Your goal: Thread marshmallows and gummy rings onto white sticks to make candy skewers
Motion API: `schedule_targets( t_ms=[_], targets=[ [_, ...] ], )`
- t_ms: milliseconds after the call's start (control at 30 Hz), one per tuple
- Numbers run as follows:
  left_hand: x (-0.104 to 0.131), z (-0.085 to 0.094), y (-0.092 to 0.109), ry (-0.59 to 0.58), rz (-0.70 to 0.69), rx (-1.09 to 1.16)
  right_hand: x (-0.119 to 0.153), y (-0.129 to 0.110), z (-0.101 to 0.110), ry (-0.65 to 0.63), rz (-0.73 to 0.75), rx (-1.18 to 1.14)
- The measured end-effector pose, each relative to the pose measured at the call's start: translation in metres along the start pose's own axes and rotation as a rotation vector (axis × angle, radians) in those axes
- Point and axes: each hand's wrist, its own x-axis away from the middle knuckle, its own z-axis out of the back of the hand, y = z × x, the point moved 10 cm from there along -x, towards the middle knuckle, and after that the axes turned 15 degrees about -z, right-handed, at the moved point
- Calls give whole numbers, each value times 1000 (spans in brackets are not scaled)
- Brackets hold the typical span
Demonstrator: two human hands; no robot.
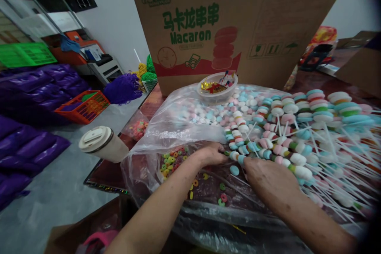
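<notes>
In the middle of the head view a candy skewer [234,156] with blue, white and green pieces lies between my two hands. My left hand [212,154] is closed, fingertips pinching at the skewer's left end. Fingers curled, my right hand [260,174] grips the other end and hides part of it. A loose blue disc candy [234,170] lies just below. Finished-looking skewers [300,160] with white sticks are piled beyond and right of my right hand. Colourful candy rings [172,160] lie left of my left forearm, several scattered between my arms.
Clear plastic sheeting [184,135] covers much of the table. Loose pastel candies [205,113] and a plastic bowl [218,97] with wrapped items sit behind. A big carton [190,67] stands at the back. A lidded cup [104,143] is near the left edge.
</notes>
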Motion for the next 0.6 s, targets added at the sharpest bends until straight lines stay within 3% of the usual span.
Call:
schedule_targets(
  t_ms=[200, 400, 600],
  targets=[
    [1, 6, 1, -2, -59, 37, 0, -10, 3, -109, 62, 16],
    [2, 6, -15, 55, 56, 162, 6, -16, 6, -122, 78, 41],
    [0, -1, -15, 33, 138, 257, -4, -32, 21, -98, 102, 63]
  ],
)
